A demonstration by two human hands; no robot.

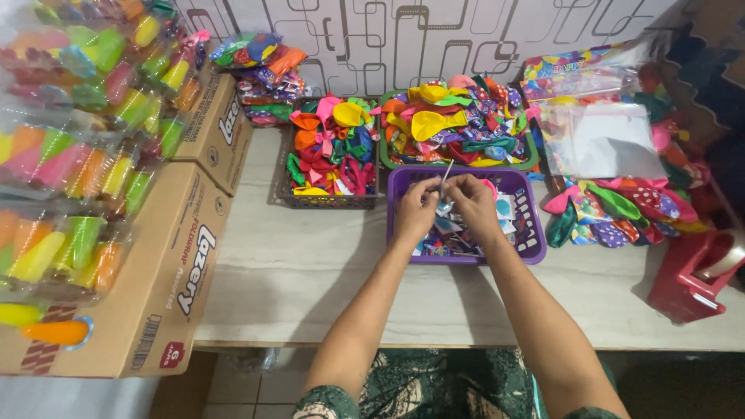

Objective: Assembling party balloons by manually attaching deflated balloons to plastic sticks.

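A pale, wood-grain table [310, 271] stands against a white wall patterned with dark rounded rectangles [372, 39], with tiled floor showing below its front edge. On the left, cardboard boxes [167, 287] carry clear packets of bright plastic pieces [70, 155]. Along the back of the table sit a dark mesh basket [330, 200] and a green basket [458, 164], both heaped with uninflated balloons in many colours, and more balloons and clear plastic bags [605, 140] lie to the right beside a red tape dispenser [691, 275]. In the middle, a purple basket [531, 233] holds small packets. Both hands hover over it, close together: the left hand [417, 209] and the right hand [473, 203] each have their fingers pinched shut on a thin, silvery strip [445, 177] that rises between them above the basket's back rim. What the strip is cannot be told at this size.
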